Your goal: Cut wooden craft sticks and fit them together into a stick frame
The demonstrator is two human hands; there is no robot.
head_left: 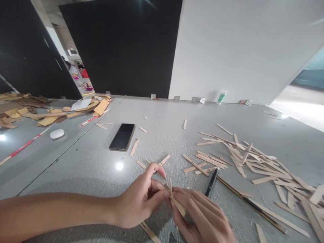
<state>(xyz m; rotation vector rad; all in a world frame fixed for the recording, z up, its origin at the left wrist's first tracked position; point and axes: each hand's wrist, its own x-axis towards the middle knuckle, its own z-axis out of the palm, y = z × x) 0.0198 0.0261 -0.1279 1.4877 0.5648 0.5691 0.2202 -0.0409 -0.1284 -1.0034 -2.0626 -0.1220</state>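
My left hand (148, 195) pinches a pale wooden craft stick (178, 205) between thumb and fingers, its index finger arched above. From the other side my right hand (199, 212) grips the same piece, fingers wrapped round its far end. A second thin stick (170, 185) stands up across it; whether the two are joined, I cannot tell. Just beyond the hands lie crossed craft sticks (165, 160) and another crossed group (196, 165). A black pen (212, 182) rests beside my right hand. One more stick (150, 233) lies below my hands, partly hidden.
A heap of craft sticks (265, 165) spreads over the right side, near a long dark-and-gold rod (253, 206). A phone (123, 136) and white earbud case (57, 134) lie left. Torn cardboard (32, 109) sits far left. Upright panels (121, 47) bound the back; a person is beyond.
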